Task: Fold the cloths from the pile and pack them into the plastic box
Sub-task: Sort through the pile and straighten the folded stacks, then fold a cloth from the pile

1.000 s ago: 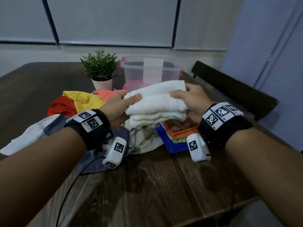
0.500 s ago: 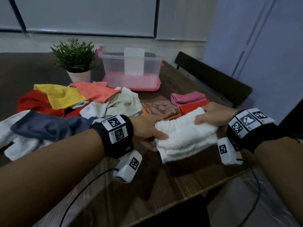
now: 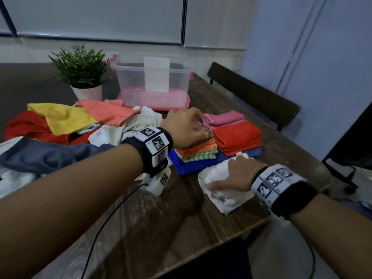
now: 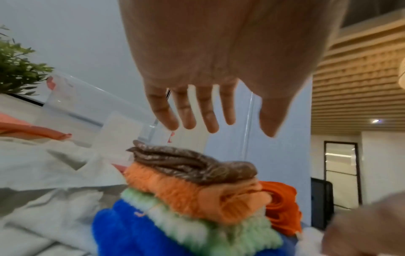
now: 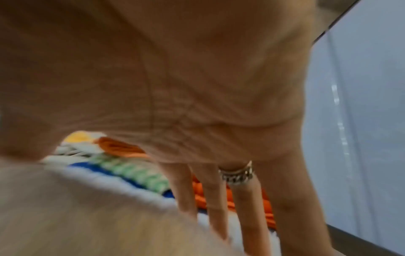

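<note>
A folded white towel [image 3: 223, 190] lies near the table's front right edge, and my right hand [image 3: 231, 176] presses flat on it with straight fingers [image 5: 214, 204]. My left hand [image 3: 185, 127] hovers open over a stack of folded cloths: brown patterned cloth [image 4: 192, 166] on top, then orange [image 4: 197, 195], pale green [image 4: 214, 232] and blue [image 3: 193, 164]. Its fingers [image 4: 192, 110] are spread and hold nothing. Beside the stack lie folded red [image 3: 237, 137] and pink [image 3: 223, 119] cloths. The clear plastic box [image 3: 130, 81] on a pink lid stands at the back. The unfolded pile [image 3: 66, 125] spreads to the left.
A potted green plant [image 3: 80, 67] stands left of the box. A dark chair back [image 3: 253, 97] runs along the table's right side. The table's front right corner edge [image 3: 259, 222] is close to the white towel. A black cable [image 3: 100, 228] trails from my left wrist.
The white towel came down from in front of me onto the table at the front right. My left hand let go of it and moved up over the folded stack.
</note>
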